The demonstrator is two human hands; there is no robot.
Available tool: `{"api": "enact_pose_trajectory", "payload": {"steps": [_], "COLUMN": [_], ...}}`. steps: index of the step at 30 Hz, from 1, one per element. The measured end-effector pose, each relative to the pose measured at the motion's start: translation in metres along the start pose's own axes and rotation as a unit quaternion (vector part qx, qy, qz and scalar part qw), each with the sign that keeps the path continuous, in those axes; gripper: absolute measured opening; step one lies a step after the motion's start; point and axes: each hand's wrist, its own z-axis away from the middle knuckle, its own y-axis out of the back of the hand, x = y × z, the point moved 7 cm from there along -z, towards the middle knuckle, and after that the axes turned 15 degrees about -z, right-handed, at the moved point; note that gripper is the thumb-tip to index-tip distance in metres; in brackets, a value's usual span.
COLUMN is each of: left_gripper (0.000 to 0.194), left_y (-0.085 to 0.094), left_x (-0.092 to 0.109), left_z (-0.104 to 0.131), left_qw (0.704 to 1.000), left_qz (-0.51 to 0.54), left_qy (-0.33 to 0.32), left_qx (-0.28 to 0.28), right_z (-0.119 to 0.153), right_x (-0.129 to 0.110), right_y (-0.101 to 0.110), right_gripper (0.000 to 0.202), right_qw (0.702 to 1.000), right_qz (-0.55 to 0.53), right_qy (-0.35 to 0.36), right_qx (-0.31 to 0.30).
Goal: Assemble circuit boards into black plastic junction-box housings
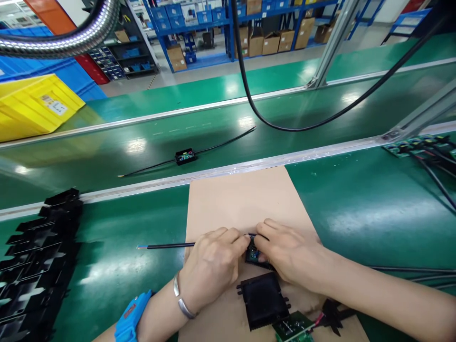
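Between my two hands, on the cardboard sheet, lies a small black case (253, 253) with a circuit board inside. My left hand (216, 260) is closed at the case's left edge, its thumb and forefinger pressed against it. A black cable (169, 246) with stripped blue and brown ends sticks out to the left from under that hand. My right hand (290, 249) has its fingers curled over the right side of the case, gripping it and hiding part of it. Just below is another black plastic housing part (265, 300), and beyond it a green circuit board (295, 327) with a red wire.
The cardboard (242, 199) covers the middle of the green bench. Stacked black housings (42, 256) stand at left. On the conveyor lies a cased board with cables (185, 156). Several circuit boards (423, 146) lie at right. A black cable (285, 128) hangs overhead; a yellow bin (35, 107) stands far left.
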Motion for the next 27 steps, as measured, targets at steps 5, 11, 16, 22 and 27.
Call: {"api": "enact_pose_trajectory", "payload": {"steps": [5, 11, 16, 22, 27], "left_gripper": [0.015, 0.015, 0.015, 0.017, 0.023], "left_y": [-0.002, -0.010, -0.012, -0.017, -0.006], "left_x": [0.000, 0.018, 0.035, 0.014, -0.003], "left_z": [0.006, 0.013, 0.013, 0.015, 0.020], "left_qw": [0.998, 0.989, 0.971, 0.993, 0.999], "left_qz": [-0.027, -0.139, -0.232, -0.114, 0.017], "left_qy": [-0.020, -0.031, -0.056, -0.011, 0.026], "left_qx": [0.058, 0.031, 0.005, -0.009, -0.026], "right_z": [0.001, 0.002, -0.008, 0.000, 0.028], "right_x": [0.004, -0.009, -0.018, 0.001, 0.003], "right_y": [0.001, 0.007, 0.005, 0.016, 0.041], "right_gripper": [0.010, 0.008, 0.008, 0.018, 0.025], "right_qw": [1.000, 0.997, 0.992, 0.997, 0.994], "right_qz": [0.002, 0.070, 0.103, 0.041, -0.084], "right_qy": [-0.026, 0.024, 0.047, -0.031, -0.057], "right_qx": [-0.012, -0.016, -0.059, -0.052, 0.037]}}
